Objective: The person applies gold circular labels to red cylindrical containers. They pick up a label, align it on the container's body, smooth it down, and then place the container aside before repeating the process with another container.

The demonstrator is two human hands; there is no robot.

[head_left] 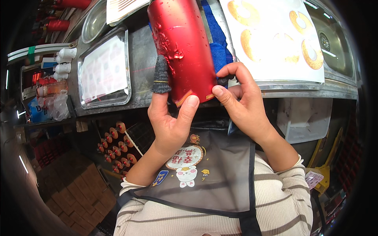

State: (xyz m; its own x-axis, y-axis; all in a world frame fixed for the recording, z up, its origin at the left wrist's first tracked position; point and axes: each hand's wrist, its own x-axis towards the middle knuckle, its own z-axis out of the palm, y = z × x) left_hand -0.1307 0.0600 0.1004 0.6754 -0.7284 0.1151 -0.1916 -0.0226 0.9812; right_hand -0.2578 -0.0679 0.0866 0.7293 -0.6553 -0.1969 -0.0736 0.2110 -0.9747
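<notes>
A glossy red metal vessel [183, 51], shaped like a bottle or vase, lies at the table's front edge, its near end toward me. Water drops and a raised floral relief cover its left side. My left hand [167, 114] grips the near end from the left, thumb by an orange-gold strip [184, 98] and the index finger in a grey knitted finger cover [160, 74]. At the near right edge, my right hand [244, 96] holds the vessel between thumb and bent fingers. Its thumb tip touches a second small gold strip [210, 96]. The vessel's far end is cut off.
A blue cloth [217, 37] lies behind the vessel. To the right, a white sheet with gold ring-shaped decals [271, 72] rests beside a metal sink [338, 51]. A metal tray [126, 74] holding a sheet and a round bowl [92, 27] stand left. Underneath is a plastic bin [305, 122].
</notes>
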